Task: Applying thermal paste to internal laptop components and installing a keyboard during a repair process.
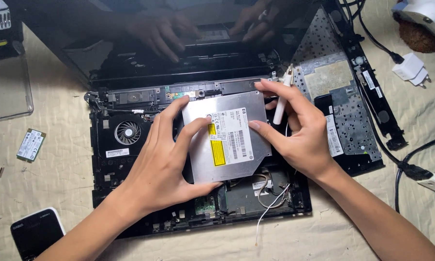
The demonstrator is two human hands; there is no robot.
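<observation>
head view: both hands hold the silver optical drive above the opened laptop base. left hand pinches its left edge; right hand grips the right edge, white tweezers tucked in. best kept level, fingers clear of loose wires.

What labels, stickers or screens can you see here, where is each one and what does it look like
Drive label: on the silver optical drive both hands hold; white rectangle with a yellow strip.
Fan sticker: below the laptop fan; small, white.
Keyboard sticker: on the removed keyboard's back, right; narrow, white.
Laptop screen: top; dark, reflective.
</observation>
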